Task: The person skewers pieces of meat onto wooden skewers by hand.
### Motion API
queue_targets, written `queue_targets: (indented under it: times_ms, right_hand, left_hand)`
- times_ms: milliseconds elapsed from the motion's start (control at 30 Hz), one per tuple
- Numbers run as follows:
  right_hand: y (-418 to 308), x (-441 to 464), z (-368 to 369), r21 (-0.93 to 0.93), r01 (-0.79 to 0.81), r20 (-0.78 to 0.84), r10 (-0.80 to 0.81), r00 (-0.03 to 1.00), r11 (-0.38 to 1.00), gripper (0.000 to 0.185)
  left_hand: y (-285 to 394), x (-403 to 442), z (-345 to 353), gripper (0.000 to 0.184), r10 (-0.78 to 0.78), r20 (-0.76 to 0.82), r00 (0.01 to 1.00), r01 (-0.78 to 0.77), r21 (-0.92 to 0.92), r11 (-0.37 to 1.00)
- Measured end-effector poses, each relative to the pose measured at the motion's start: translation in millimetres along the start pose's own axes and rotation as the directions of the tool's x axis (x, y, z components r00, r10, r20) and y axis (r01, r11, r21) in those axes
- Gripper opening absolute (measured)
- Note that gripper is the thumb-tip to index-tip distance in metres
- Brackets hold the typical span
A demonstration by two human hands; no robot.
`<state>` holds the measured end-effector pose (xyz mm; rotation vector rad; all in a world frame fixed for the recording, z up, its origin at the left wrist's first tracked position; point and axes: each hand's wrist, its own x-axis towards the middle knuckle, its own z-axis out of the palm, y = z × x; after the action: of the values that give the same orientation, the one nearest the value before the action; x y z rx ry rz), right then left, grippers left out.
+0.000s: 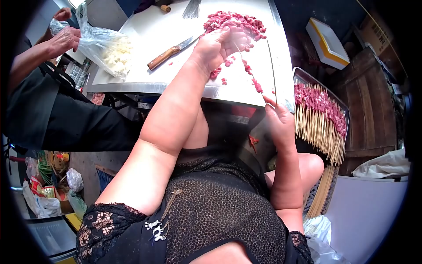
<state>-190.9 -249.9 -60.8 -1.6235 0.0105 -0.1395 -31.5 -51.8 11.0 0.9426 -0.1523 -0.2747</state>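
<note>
Head view, right hand (280,121) gripping meat-threaded skewer (257,85), left hand (214,46) loosely cupped beside meat pile (235,20)

Pretty bright overall: the white bench (143,33) is close to blown out, and the left forearm (173,105) catches strong light too. Under the bench it drops to murky shadow. Soft haze around the left hand (215,47). Classic fisheye look, bent lines, black corners, bluish fringing.
</note>
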Motion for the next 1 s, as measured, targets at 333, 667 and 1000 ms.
queue_targets:
  times_ms: [333, 667, 1000]
  right_hand:
    - [3, 0, 0, 0.074, -0.043, -0.014, 0.044, 0.999, 0.996, 0.026]
    - [14, 7, -4, 0.003, 0.079, -0.052, -0.079, 0.996, 0.997, 0.025]
    - [10, 8, -1, -0.108, 0.192, -0.107, -0.203, 0.973, 0.975, 0.024]
  left_hand:
    - [-5, 0, 4, 0.025, 0.007, -0.014, 1.000, -0.008, -0.040, 0.999]
    - [-8, -3, 12, 0.024, 0.016, -0.043, 0.999, -0.017, -0.021, 1.000]
    - [-24, -2, 14, 0.019, -0.019, -0.021, 1.000, 0.019, -0.020, 1.000]
